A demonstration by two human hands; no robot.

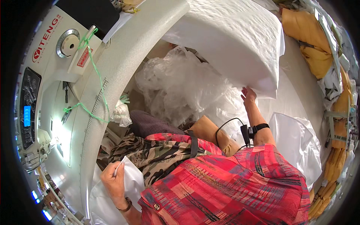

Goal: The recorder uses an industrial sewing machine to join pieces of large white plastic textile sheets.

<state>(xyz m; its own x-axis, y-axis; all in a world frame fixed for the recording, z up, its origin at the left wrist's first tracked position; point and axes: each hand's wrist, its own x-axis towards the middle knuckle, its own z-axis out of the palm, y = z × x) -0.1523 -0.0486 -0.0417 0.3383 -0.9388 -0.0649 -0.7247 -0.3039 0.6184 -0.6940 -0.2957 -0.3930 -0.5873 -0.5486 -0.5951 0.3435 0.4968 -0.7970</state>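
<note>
My left hand is closed at the lower left, thumb and fingers pinching the corner of a white textured cloth. The cloth hangs down over my lap beside the sewing table's edge. Stretched out to the right, my right hand reaches the lower edge of a thick pile of white quilted fabric. Its fingers look apart and partly curled, at the pile's underside; they grip nothing that I can see.
A lit sewing machine with green string stands on the white table at left. Clear plastic bags heap up ahead of my knees. A small white bundle hangs at the table edge. Yellow-brown bundles line the right side.
</note>
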